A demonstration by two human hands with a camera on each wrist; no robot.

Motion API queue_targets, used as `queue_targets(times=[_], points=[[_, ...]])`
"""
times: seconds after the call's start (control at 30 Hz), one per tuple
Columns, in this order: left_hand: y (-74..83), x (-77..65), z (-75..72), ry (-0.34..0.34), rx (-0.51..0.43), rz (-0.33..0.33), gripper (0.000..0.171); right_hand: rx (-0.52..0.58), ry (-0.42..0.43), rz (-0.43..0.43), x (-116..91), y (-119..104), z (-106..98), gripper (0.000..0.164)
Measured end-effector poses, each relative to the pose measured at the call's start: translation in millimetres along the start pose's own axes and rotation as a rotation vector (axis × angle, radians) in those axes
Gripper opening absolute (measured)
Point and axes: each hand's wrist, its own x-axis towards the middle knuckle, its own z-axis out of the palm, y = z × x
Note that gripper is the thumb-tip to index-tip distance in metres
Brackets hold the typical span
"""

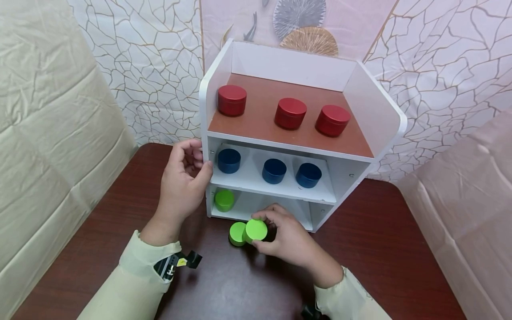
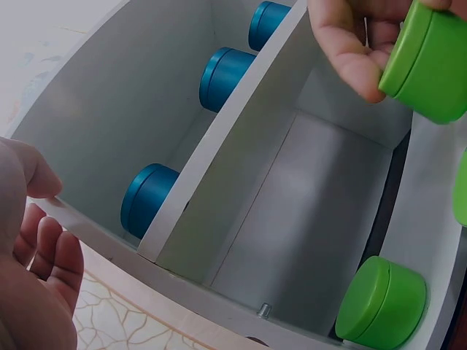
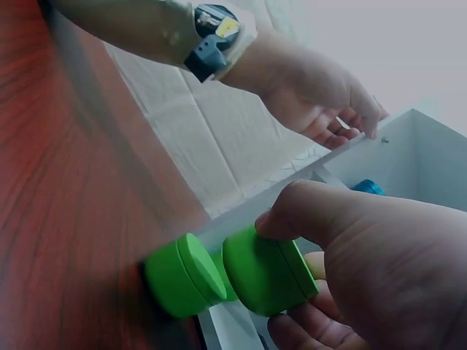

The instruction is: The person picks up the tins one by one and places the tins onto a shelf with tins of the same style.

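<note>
My right hand pinches a round green tin between thumb and fingers, in front of the bottom level of a white shelf unit. Beside it, a second green tin stands on the table, partly overlapped by the held one. A third green tin sits at the left end of the bottom level, also seen in the left wrist view. My left hand holds the unit's left side panel, its thumb at the front edge and its fingers curled along the outside.
Three blue tins stand on the middle level. On the brown top level are three red tins. The dark wooden table extends to both sides, with a patterned wall covering behind and hanging cloth at the left.
</note>
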Motion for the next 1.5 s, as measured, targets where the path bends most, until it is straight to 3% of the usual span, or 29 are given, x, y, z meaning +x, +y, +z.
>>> queue_targets(times=[0.67,1.5], points=[[-0.2,0.2,0.1,-0.004,-0.016,-0.002,0.044,0.013,0.079,0.062,26.5,22.9,-8.1,0.04],[-0.9,0.5,-0.8,-0.007,-0.015,-0.014,0.044,-0.01,0.093,0.084,53.5,44.9,-2.0,0.058]])
